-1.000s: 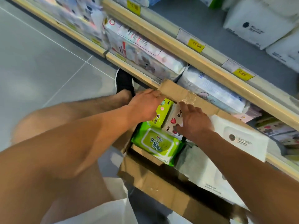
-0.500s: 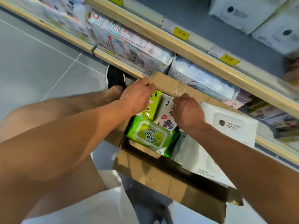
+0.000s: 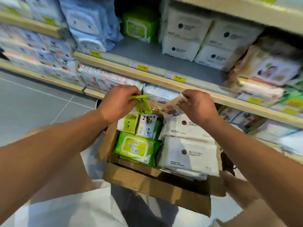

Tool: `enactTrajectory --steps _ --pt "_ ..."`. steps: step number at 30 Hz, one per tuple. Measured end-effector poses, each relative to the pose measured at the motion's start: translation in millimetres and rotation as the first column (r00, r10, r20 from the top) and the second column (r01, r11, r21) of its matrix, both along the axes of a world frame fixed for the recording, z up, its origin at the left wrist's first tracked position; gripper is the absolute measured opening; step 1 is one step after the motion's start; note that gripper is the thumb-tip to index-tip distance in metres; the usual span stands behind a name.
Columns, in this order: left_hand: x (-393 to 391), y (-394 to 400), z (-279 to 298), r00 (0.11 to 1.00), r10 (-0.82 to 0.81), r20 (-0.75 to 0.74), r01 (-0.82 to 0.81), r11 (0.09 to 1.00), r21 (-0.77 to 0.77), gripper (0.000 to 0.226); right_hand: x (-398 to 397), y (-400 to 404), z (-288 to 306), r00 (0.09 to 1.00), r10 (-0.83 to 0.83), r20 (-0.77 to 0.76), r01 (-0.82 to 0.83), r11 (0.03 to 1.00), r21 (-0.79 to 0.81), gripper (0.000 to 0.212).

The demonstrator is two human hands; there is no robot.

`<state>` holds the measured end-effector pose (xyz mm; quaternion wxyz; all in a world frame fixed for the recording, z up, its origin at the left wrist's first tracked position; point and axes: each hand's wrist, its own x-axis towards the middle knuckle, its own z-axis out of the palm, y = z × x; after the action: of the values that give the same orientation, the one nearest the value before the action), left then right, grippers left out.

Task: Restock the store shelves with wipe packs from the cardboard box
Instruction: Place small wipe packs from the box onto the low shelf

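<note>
An open cardboard box sits on the floor below the shelves, filled with wipe packs. Inside lie a large green pack, white packs on the right and two small packs at the back. My left hand is lifted above the box's far edge, shut on a small green wipe pack. My right hand is level with it, shut on a small white pack with red and black print.
The middle shelf has a bare grey stretch between blue packs and stacked white packs, with a green pack at the back. Yellow price tags line its wooden edge. The bottom shelf is packed. Grey tiled floor lies left.
Both hands rose out of the box, each lifting a small pack, the left a green one, the right a white one. The view tilted up, showing more shelving.
</note>
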<state>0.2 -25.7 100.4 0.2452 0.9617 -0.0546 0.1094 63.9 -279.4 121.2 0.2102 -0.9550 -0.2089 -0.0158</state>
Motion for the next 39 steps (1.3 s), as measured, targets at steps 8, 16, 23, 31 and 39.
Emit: enactTrajectory --steps 8,16,23,31,39 --pt "32.7 -104.4 36.5 0.99 -0.119 0.074 0.118 0.993 0.01 0.019 3.1 -117.9 28.9 0.977 -0.135 0.167 0.142 0.99 -0.028 0.017" --pt "70.5 -228.1 21.1 0.954 -0.294 0.05 0.293 0.956 0.025 0.019 7.7 -240.3 -1.6 0.937 -0.296 0.188 0.305 0.952 -0.021 0.016" --pt "102.8 -313.2 -21.7 0.919 -0.391 -0.052 0.393 0.919 0.029 0.019 17.9 -318.7 -54.9 0.902 -0.345 0.26 0.365 0.931 -0.031 0.021" --pt "145.2 -357.7 -82.2 0.905 -0.401 -0.141 0.408 0.913 0.026 0.018 63.8 -358.4 -133.1 0.906 -0.345 0.247 0.374 0.924 -0.08 0.011" --pt "176.4 -373.2 -130.5 0.899 -0.403 -0.171 0.399 0.915 -0.059 0.022 101.4 -363.8 -205.5 0.917 -0.274 0.291 0.328 0.931 -0.157 0.009"
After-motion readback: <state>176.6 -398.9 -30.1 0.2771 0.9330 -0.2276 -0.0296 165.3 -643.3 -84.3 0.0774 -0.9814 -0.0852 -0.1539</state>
